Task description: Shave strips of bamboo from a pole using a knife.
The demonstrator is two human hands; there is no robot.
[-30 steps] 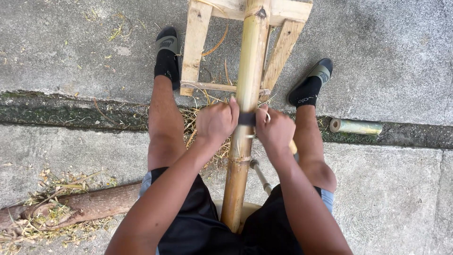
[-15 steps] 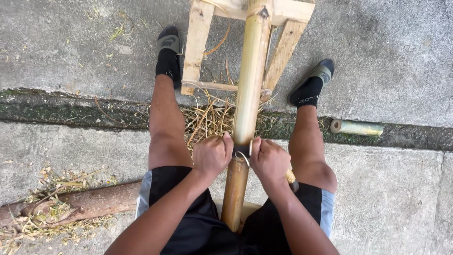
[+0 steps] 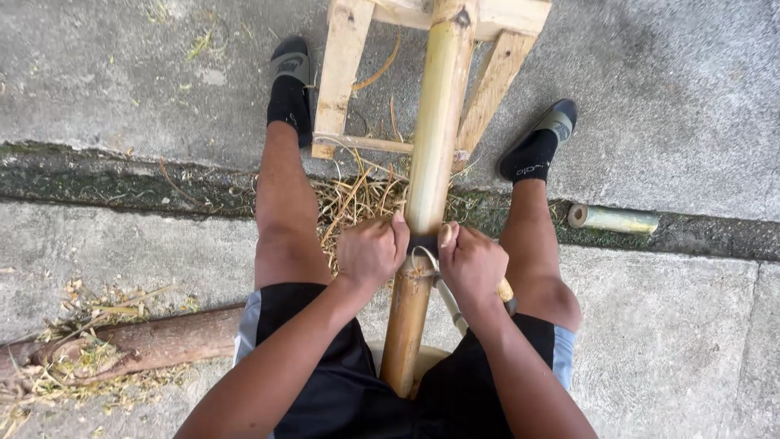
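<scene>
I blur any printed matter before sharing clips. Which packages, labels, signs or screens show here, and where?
No packages, signs or screens.
Sock: black, on the foot at the right of the picture, with a small pale logo above the ankle.
Nothing printed on the bamboo pole or wooden frame.

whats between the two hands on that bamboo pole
In the head view, between the left hand and right hand lies a dark blade set across the bamboo pole, with a pale shaving curling beneath it.
</scene>
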